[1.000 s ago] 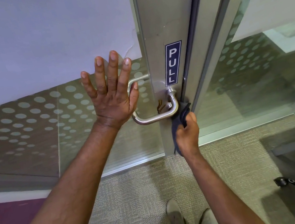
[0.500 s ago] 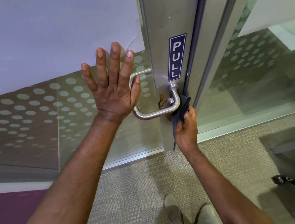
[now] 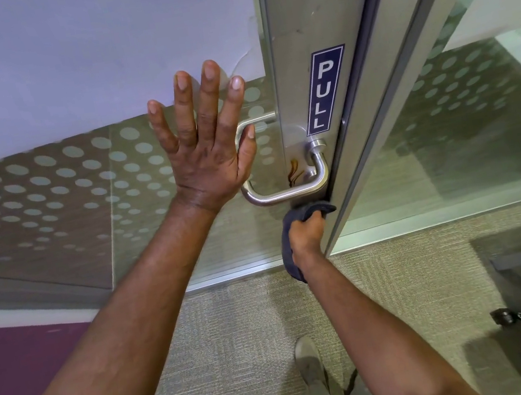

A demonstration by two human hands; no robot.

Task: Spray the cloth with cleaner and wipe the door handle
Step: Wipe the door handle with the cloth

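A brushed-metal door handle (image 3: 286,194) curves out from the door's metal stile (image 3: 289,35), under a blue PULL sign (image 3: 325,90). My right hand (image 3: 306,236) grips a dark grey cloth (image 3: 307,211) just below the handle's right end, against the door edge; a tail of cloth hangs past my wrist. My left hand (image 3: 208,144) lies flat with spread fingers on the glass panel left of the handle. No spray bottle is in view.
The glass door panel (image 3: 44,200) carries a dotted frosted band. A fixed glass wall (image 3: 452,146) stands to the right. Beige carpet (image 3: 225,342) covers the floor, with my shoes below. A dark object with a black base (image 3: 506,317) sits at the lower right.
My right hand with the cloth has dropped from the handle's right bend to just beneath it. My left hand stays flat on the glass.
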